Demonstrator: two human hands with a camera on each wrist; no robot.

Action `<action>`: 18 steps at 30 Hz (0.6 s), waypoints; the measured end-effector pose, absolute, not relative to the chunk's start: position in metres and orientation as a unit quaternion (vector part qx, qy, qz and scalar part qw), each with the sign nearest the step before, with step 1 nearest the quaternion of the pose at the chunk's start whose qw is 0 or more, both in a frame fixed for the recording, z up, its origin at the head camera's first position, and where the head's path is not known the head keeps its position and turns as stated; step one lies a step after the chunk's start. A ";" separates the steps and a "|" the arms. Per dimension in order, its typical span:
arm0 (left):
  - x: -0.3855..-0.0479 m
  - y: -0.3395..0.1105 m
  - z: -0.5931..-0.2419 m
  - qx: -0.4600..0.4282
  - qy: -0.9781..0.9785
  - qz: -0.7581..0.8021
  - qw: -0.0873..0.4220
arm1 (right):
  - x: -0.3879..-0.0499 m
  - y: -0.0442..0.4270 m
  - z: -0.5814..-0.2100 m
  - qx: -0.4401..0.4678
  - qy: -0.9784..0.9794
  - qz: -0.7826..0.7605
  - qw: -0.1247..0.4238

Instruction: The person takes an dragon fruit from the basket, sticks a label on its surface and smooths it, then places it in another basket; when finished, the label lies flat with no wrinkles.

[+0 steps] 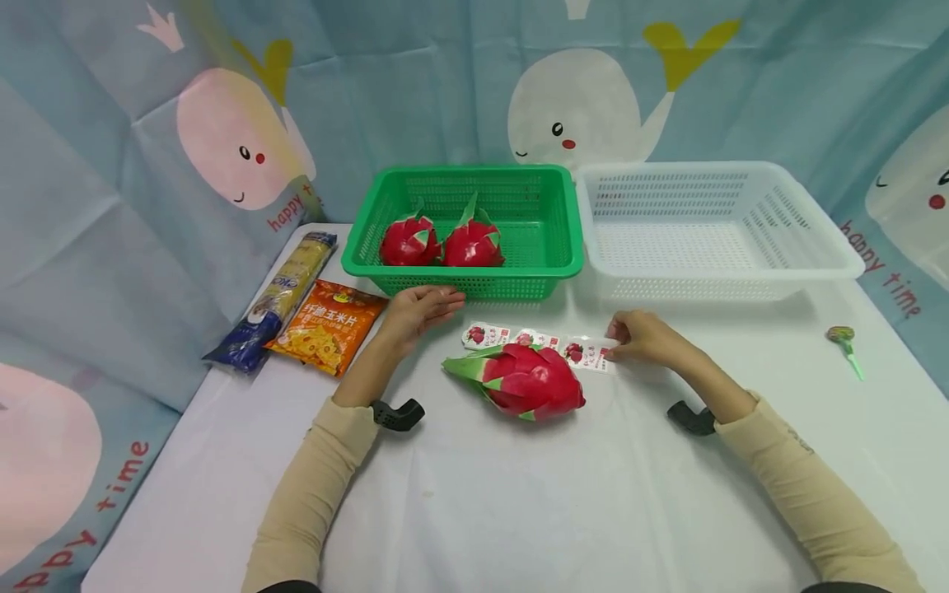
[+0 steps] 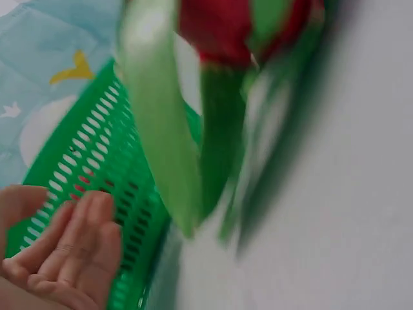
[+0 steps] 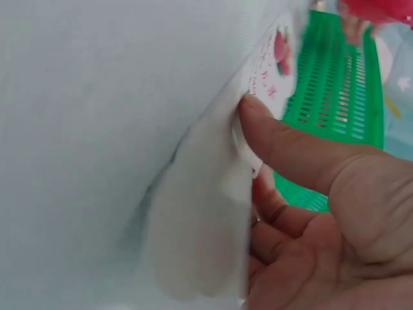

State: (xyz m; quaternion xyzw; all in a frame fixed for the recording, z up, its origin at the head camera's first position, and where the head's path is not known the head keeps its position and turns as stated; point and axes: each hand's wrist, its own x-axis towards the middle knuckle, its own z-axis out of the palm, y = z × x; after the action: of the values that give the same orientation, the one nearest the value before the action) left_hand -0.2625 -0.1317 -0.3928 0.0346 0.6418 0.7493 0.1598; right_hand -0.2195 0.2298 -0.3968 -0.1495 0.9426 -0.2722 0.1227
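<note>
A strip of printed stickers lies behind a red dragon fruit with green leaf tips. My right hand pinches the strip's right end; in the right wrist view the thumb of that hand presses on the sticker sheet, with the other fingers behind it. Beside the front wall of the green basket, my left hand holds nothing, its fingers loosely extended. The left wrist view has this hand near the basket, with the fruit's leaves close to the camera.
Two dragon fruits sit in the green basket. To its right stands a white basket. An orange snack bag and a long blue-and-yellow packet lie at left. A lollipop is at far right.
</note>
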 end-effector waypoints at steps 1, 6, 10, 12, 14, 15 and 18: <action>-0.263 -0.133 -0.395 0.042 0.677 0.718 0.159 | -0.220 0.229 -0.397 -0.155 0.940 -0.276 0.124; -0.270 -0.128 -0.403 0.055 0.808 0.562 0.168 | -0.220 0.231 -0.397 -0.184 0.935 -0.282 0.113; -0.276 -0.120 -0.405 0.044 0.833 0.519 0.186 | -0.220 0.233 -0.399 -0.192 0.933 -0.286 0.105; -0.278 -0.117 -0.404 0.043 0.836 0.513 0.191 | -0.220 0.233 -0.399 -0.191 0.932 -0.289 0.104; -0.279 -0.115 -0.403 0.044 0.840 0.505 0.195 | -0.220 0.234 -0.399 -0.191 0.933 -0.289 0.100; -0.279 -0.113 -0.403 0.042 0.840 0.503 0.197 | -0.220 0.234 -0.398 -0.189 0.933 -0.290 0.100; -0.279 -0.111 -0.403 0.034 0.842 0.500 0.200 | -0.220 0.235 -0.397 -0.190 0.932 -0.293 0.094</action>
State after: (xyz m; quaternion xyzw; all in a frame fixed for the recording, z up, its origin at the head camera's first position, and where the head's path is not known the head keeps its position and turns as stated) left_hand -0.2792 -0.1108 -0.4028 0.0342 0.8417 0.5004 0.1997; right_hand -0.2201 0.2354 -0.3974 -0.1898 0.9322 -0.2935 0.0941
